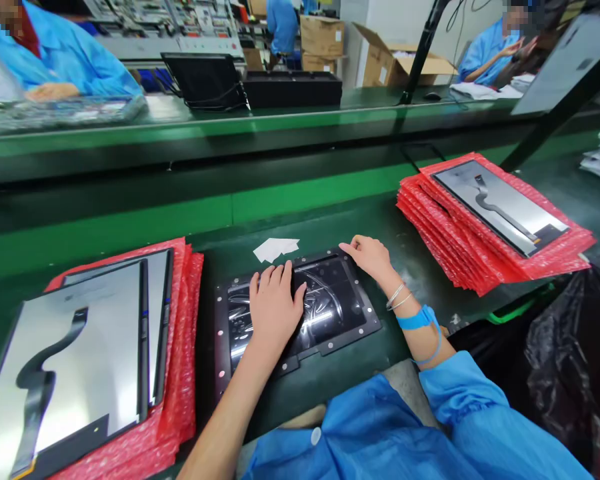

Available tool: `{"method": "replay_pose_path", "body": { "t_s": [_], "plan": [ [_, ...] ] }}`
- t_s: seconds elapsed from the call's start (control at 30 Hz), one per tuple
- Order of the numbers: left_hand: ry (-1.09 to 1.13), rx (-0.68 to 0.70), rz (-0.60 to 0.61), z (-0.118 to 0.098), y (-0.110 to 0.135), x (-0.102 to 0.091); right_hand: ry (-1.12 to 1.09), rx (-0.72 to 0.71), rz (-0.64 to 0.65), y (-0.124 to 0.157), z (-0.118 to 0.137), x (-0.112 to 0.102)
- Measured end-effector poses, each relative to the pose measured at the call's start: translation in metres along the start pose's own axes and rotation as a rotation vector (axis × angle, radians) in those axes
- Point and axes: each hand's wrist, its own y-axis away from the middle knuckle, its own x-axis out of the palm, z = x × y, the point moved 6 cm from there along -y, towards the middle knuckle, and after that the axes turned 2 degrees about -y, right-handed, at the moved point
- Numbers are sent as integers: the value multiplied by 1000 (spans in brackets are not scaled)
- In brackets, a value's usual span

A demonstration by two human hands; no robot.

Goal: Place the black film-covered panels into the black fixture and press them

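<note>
A dark rectangular frame (353, 337) with pale round dots along its border lies on the green bench before me. Inside it is a black screen panel covered by wrinkled, glossy clear film (325, 303). My left hand (275, 300) rests flat on the film, fingers spread and holding nothing. At the frame's far right corner, my right hand (370, 257) has its fingers curled and its thumb near the edge; whatever is between them is too small to make out. A blue wrist strap (416, 319) circles my right wrist. White paper pieces (276, 249) lie just beyond the frame.
At left, display panels (105, 333) with ribbon cables lie on red bubble bags (183, 373). Another panel (505, 200) tops a stack of red bags (455, 247) at right. A raised green shelf (280, 123) runs behind. Black plastic (560, 353) hangs at right. Co-workers in blue sit beyond.
</note>
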Motion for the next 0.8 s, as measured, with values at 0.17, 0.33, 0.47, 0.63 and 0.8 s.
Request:
{"method": "replay_pose_path", "body": {
  "t_s": [0.17, 0.33, 0.47, 0.63, 0.8],
  "plan": [
    [57, -47, -24, 13, -10, 2, -253, -42, -29, 2, 6, 5],
    [257, -44, -215, 15, -6, -29, -562, -183, 72, 11, 26, 12],
    [393, -44, -307, 29, 11, -57, -789, -210, 140, 18, 31, 14],
    [771, -530, -446, 88, 39, -53, -950, -202, 113, 22, 30, 16],
    [1239, -895, -546, 113, 47, -28, -1013, -225, 69, 28, 37, 8]
  ]
}}
